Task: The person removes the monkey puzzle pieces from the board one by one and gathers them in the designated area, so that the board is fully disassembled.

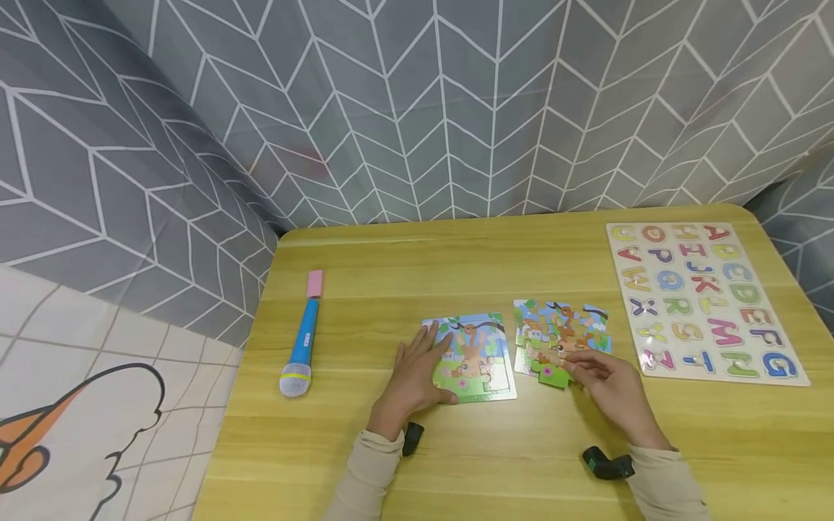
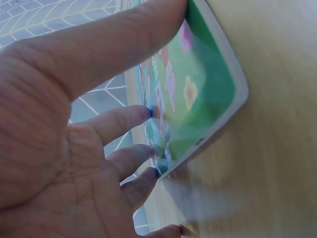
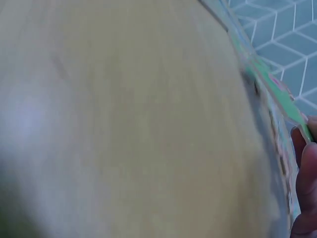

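A square puzzle board with a cartoon animal picture lies near the middle of the table. My left hand rests at its left side, fingers spread along the edge and thumb over the near part. Just right of the board, a group of puzzle pieces lies overlapping in a patch. Over the near edge of that patch, my right hand pinches a green puzzle piece with a pink flower. In the right wrist view, thumb and finger grip the end of this green piece.
At the right lies an alphabet board with coloured letters. A blue toy microphone lies at the left, with a pink block at its far end. Patterned curtains hang behind the wooden table.
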Demonstrator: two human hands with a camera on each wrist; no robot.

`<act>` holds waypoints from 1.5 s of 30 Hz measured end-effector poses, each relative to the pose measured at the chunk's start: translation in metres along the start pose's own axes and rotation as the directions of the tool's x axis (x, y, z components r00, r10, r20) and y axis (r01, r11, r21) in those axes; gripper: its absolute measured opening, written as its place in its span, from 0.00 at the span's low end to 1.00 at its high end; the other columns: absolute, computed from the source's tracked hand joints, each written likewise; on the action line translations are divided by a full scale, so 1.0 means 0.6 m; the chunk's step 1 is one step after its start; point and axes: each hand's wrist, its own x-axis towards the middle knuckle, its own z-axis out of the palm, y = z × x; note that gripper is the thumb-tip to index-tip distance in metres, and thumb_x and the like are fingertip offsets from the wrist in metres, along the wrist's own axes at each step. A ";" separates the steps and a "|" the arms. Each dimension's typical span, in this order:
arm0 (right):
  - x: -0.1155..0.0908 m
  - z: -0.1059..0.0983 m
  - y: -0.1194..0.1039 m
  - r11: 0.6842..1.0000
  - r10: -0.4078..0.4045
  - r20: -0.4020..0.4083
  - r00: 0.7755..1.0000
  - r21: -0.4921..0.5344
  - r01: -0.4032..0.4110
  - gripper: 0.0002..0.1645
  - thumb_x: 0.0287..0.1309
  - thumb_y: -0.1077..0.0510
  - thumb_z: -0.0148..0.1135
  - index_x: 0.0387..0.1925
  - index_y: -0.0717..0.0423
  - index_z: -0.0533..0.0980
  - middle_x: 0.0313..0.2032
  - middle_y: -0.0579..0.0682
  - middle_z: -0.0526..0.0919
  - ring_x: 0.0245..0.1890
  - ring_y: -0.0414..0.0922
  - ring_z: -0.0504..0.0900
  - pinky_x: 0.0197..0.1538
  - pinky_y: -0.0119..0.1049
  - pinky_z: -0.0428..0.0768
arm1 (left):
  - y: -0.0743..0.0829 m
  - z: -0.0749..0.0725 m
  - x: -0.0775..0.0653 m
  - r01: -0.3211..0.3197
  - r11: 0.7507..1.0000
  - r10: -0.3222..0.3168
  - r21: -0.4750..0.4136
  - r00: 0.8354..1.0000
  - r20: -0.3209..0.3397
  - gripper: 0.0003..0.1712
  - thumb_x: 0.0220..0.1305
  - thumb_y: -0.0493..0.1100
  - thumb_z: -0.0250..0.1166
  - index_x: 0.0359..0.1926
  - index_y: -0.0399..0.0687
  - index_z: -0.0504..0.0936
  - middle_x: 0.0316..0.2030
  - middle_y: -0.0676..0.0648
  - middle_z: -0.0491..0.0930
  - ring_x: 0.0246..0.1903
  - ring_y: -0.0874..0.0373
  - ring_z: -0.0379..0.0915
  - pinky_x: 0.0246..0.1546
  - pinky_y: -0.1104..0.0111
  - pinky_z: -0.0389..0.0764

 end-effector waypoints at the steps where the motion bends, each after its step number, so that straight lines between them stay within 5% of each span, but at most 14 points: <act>1: 0.000 -0.002 0.003 1.000 0.006 -0.003 1.000 -0.007 -0.006 0.14 0.65 0.56 0.66 0.46 0.61 0.84 0.40 0.59 0.89 0.30 0.25 0.81 0.32 0.26 0.81 | 0.000 0.000 0.000 0.000 1.000 0.000 -0.001 1.000 -0.001 0.63 0.42 0.48 0.83 0.77 0.53 0.59 0.81 0.46 0.43 0.82 0.46 0.35 0.77 0.36 0.37; 16: 0.013 -0.014 0.017 0.993 -0.014 -0.040 0.999 -0.118 0.009 0.14 0.67 0.55 0.65 0.46 0.62 0.84 0.38 0.58 0.89 0.28 0.25 0.78 0.30 0.26 0.77 | -0.002 0.002 0.001 -0.007 1.000 0.007 0.005 1.000 -0.007 0.63 0.42 0.48 0.84 0.78 0.53 0.59 0.81 0.47 0.43 0.82 0.46 0.35 0.77 0.35 0.38; 24: 0.010 -0.002 -0.016 0.974 -0.107 -0.126 0.986 -0.213 0.078 0.11 0.60 0.58 0.71 0.42 0.60 0.85 0.33 0.53 0.88 0.27 0.29 0.75 0.30 0.27 0.74 | 0.000 0.002 0.002 -0.012 1.000 0.012 -0.002 1.000 -0.006 0.63 0.41 0.48 0.84 0.77 0.53 0.59 0.81 0.47 0.44 0.81 0.46 0.35 0.77 0.35 0.38; 31: 0.015 0.061 -0.053 0.949 -0.237 0.008 0.971 -0.212 0.234 0.15 0.50 0.58 0.78 0.41 0.57 0.85 0.32 0.48 0.85 0.29 0.37 0.76 0.33 0.29 0.74 | 0.000 0.000 0.000 -0.012 1.000 0.012 0.024 1.000 0.013 0.66 0.40 0.48 0.84 0.78 0.53 0.57 0.81 0.47 0.42 0.82 0.46 0.34 0.77 0.36 0.37; 39: 0.015 0.104 -0.089 0.945 -0.172 0.246 0.954 -0.233 0.230 0.27 0.47 0.53 0.80 0.49 0.57 0.83 0.36 0.47 0.78 0.30 0.40 0.68 0.30 0.28 0.66 | -0.003 -0.004 0.000 -0.015 1.000 0.015 0.027 1.000 0.022 0.67 0.39 0.48 0.84 0.79 0.54 0.56 0.81 0.48 0.41 0.82 0.47 0.33 0.77 0.36 0.36; 45: 0.012 0.113 -0.097 0.938 -0.164 0.245 0.955 -0.261 0.228 0.22 0.46 0.56 0.80 0.44 0.57 0.83 0.41 0.50 0.77 0.39 0.44 0.75 0.39 0.34 0.73 | -0.001 -0.004 0.002 -0.007 0.999 0.006 0.035 0.999 0.033 0.67 0.39 0.49 0.84 0.79 0.55 0.56 0.81 0.48 0.41 0.82 0.47 0.33 0.77 0.37 0.36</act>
